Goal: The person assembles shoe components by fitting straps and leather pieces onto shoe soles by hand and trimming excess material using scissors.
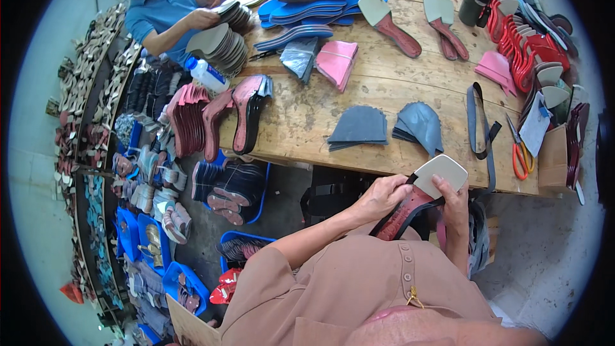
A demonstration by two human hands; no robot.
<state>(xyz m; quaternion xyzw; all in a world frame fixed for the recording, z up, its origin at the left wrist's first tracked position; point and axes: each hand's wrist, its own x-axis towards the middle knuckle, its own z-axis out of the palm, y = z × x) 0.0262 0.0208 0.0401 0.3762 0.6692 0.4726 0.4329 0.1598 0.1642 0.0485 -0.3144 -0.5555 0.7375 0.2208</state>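
In front of my chest, over the near table edge, I hold a shoe insole (410,208) with a dark red body, a black edge and a cream pad at its upper end. The fingers of my left hand (384,197) are closed on its left edge, by a black strip along the pad. On the right, my right hand (453,204) grips it, the thumb pressed on the pad and the other fingers hidden behind. Just beyond lie stacks of grey-blue fabric pieces (416,127) (357,129), cut in rounded shapes.
Scissors with orange handles (520,159) and a dark strap (480,125) lie at the table's right. Blue insoles (314,6), pink pieces (336,64) and a white bottle (206,75) are farther off. A person in blue (163,9) handles insoles at the far left. Blue bins (186,285) stand below.
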